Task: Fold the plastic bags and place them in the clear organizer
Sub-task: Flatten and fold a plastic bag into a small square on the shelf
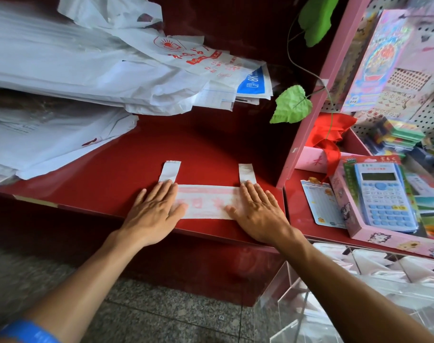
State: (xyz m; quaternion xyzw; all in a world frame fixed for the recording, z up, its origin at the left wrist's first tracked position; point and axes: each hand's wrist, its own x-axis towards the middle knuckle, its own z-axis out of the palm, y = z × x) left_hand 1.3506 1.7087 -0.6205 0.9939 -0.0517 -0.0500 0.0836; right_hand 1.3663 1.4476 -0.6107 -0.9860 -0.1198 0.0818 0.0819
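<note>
A white plastic bag with red print (204, 201) lies folded into a narrow strip on the red counter (127, 164), its two handles sticking out toward the back. My left hand (154, 206) presses flat on the strip's left end. My right hand (256, 210) presses flat on its right end. Fingers of both hands are straight. A pile of unfolded white bags (82, 65) fills the counter's back left. The clear organizer (359, 280), at the lower right below the counter, has compartments holding folded white bags.
A pink shelf post (317, 95) stands right of the strip. A boxed blue calculator (384, 196) and stationery crowd the right-hand shelf. Green artificial leaves (291, 105) hang above the counter. Speckled stone floor (161, 313) lies below.
</note>
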